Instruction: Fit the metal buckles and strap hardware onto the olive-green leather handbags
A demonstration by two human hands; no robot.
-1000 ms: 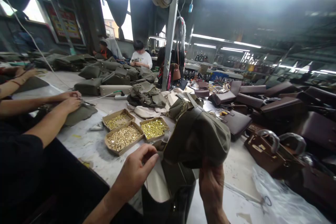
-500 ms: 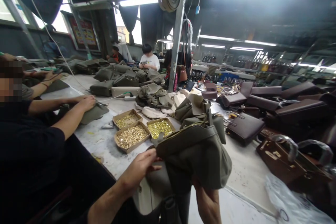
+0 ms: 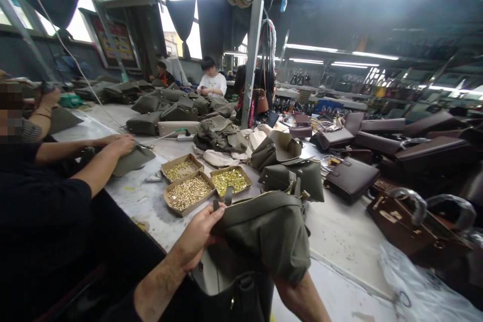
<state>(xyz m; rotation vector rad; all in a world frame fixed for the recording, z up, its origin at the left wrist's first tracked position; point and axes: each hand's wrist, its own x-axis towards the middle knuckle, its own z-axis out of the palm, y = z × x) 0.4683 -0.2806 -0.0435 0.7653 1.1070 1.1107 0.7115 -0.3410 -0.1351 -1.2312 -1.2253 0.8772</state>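
Olive leather bag (image 3: pixel 264 231) is gripped at its zipped edge by the left hand (image 3: pixel 196 236); right hand hidden beneath, grip indeterminable; brass fittings (image 3: pixel 188 192) untouched.

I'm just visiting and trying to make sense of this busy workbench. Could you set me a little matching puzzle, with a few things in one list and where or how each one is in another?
Things:
1. olive bag
2. cardboard trays
3. brown bag
4. left hand

Places or states:
A. lying flat on the right part of the table
B. gripping the olive bag's left end
C. filled with small gold-coloured metal pieces
D. held up at the table's near edge

Pairs: 1-D, 2-C, 3-A, 4-B
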